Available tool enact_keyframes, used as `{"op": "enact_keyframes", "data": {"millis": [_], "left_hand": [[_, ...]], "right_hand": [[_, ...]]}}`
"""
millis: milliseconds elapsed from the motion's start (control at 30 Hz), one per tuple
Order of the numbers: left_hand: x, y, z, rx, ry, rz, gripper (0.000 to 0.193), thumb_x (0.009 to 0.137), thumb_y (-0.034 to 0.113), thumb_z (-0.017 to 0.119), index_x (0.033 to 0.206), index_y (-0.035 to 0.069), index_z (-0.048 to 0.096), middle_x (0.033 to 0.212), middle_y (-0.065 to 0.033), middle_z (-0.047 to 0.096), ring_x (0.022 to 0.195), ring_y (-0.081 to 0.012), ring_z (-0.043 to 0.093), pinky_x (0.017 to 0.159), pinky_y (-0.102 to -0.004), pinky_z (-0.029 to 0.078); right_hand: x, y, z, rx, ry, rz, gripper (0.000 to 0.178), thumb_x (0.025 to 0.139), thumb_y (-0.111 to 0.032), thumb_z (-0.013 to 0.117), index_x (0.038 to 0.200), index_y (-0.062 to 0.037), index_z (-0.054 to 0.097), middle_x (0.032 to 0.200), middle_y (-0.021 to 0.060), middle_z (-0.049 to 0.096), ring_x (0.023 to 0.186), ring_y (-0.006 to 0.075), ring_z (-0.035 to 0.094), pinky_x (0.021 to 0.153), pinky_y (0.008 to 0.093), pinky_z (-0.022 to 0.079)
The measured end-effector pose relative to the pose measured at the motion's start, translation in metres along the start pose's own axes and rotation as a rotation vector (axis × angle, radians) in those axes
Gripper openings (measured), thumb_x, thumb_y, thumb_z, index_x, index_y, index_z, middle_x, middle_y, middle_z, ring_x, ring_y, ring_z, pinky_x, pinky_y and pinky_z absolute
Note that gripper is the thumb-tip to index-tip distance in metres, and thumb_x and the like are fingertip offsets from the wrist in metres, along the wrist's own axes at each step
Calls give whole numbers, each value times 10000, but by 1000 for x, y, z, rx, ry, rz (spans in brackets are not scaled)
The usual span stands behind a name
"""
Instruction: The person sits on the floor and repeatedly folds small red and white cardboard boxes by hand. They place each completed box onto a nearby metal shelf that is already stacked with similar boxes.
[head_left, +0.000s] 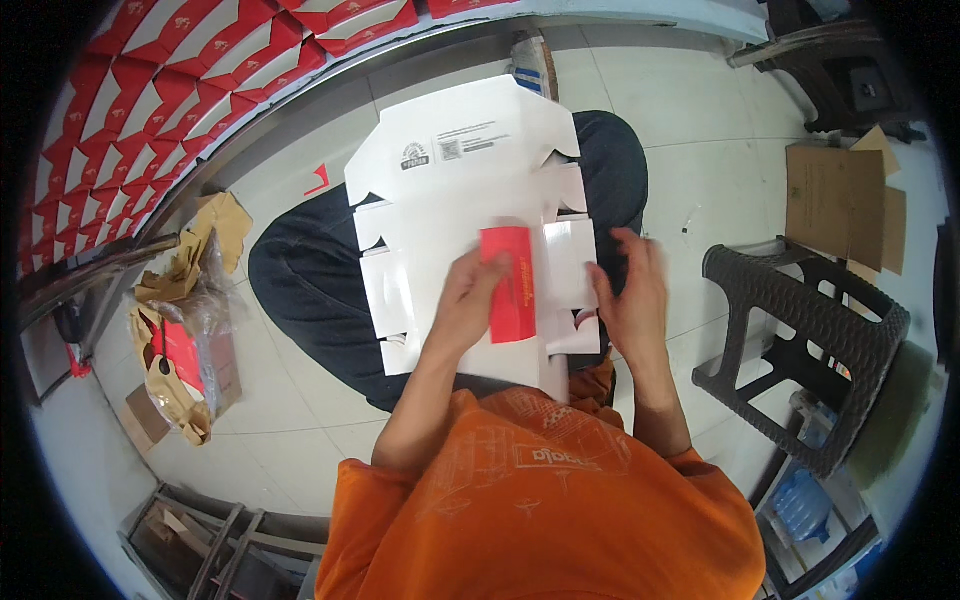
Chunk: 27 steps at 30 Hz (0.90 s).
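At far left, red-and-white boxes (pixel 150 125) stand in packed rows, filling the upper corner of your view. Below them, a torn brown-paper package (pixel 185 355) rests on the pale tiled floor (pixel 300 395), its red contents showing beside clear plastic. A small red scrap (pixel 319 180) lies on the tiles, farther right. Your dark trousers (pixel 305 280) support a flat white carton sheet (pixel 435 215), spread across your lap; its far portion bears dark print, and notched flaps line both sides. Your left hand (pixel 472 298) bends over the left edge of a red panel (pixel 513 310) lying on the carton sheet, right of its middle. You touch the panel there, but whether the fingers pinch it cannot be told; nor can it be told whether the panel is joined to the sheet. Your orange shirt (pixel 540 500) occupies the lower middle. Your right hand (pixel 622 265), blurred, is spread, thumb apart from fingers, just beside the right flaps. Farther right, a dark patterned stool (pixel 735 290) stands near an open cardboard box (pixel 833 200), with a blue water bottle (pixel 803 505) below.
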<state>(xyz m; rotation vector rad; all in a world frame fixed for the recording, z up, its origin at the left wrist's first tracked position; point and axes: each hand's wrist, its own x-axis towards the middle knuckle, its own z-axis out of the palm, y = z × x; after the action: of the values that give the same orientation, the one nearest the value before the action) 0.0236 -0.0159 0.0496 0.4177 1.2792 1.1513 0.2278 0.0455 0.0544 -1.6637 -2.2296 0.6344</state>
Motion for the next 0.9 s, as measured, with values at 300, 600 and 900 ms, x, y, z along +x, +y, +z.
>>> {"op": "enact_keyframes", "data": {"millis": [300,600,900], "left_hand": [[-15,52,25,-32,-61,412,316,970,-46,440,1273,-49,348,1074,-132,605,947,-212,658,767,-338,606],[-10,51,19,421,18,532,443,871,-27,623,1228,-67,365,1090,-191,615,933,-258,701,726,-325,625],[-35,68,23,683,-185,606,717,791,23,709,1398,-35,333,1125,-199,601,1016,-345,636,903,-376,500]], "right_hand": [[6,-41,-35,356,75,-633,379,646,-165,827,1004,-98,723,1076,75,662,753,217,654,620,324,519],[29,-57,-40,241,120,-665,257,745,-29,776,994,-1,723,1004,132,676,748,224,670,602,300,534],[29,-62,-30,999,-329,31,265,747,-106,792,848,-53,553,850,77,576,781,183,590,723,279,476]]}}
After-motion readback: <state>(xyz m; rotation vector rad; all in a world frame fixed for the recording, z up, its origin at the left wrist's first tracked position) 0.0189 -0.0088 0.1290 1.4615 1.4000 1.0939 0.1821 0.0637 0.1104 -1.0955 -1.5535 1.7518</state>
